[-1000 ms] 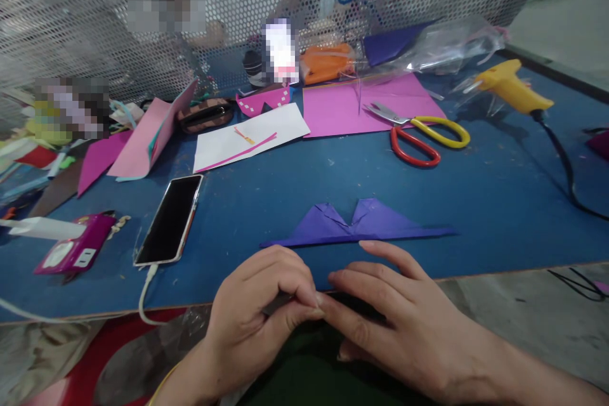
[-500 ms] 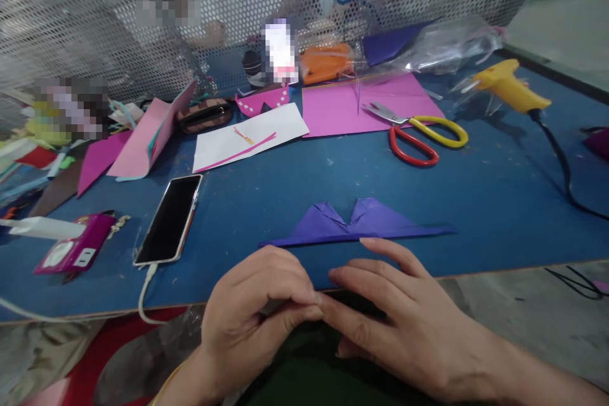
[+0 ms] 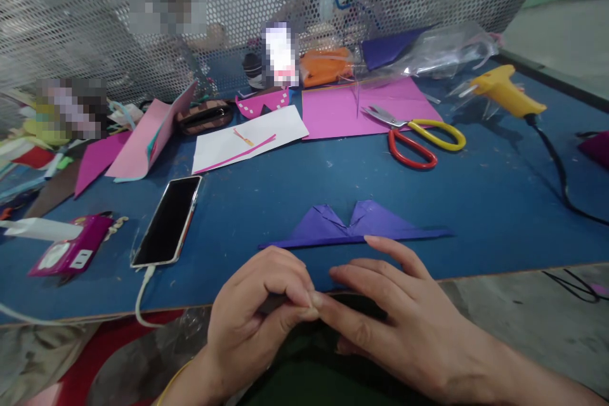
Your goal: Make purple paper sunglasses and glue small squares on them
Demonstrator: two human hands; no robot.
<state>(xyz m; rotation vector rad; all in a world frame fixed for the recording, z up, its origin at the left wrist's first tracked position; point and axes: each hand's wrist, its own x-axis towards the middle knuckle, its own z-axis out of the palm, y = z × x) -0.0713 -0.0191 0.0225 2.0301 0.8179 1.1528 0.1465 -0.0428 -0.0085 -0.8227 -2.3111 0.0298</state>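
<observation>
A folded purple paper shape [image 3: 354, 227] lies flat on the blue table [image 3: 476, 203], just beyond my hands. My left hand [image 3: 257, 323] is curled at the table's near edge, its thumb and fingers pinched together on something small and dark that I cannot make out. My right hand [image 3: 394, 323] rests beside it with its fingers stretched out flat. Its index fingertip touches the near edge of the purple paper, and another finger meets my left hand's pinch.
A phone [image 3: 167, 219] on a white cable lies to the left. Red-and-yellow scissors [image 3: 419, 139] rest on a pink sheet [image 3: 342, 111]. A yellow glue gun [image 3: 504, 90] with a black cord stands at the right. White paper [image 3: 247, 136] and a perforated metal screen [image 3: 85, 13] are farther back.
My left hand's fingers have shifted slightly around the pinched thing. The view has tilted a little. Both hands stay in place.
</observation>
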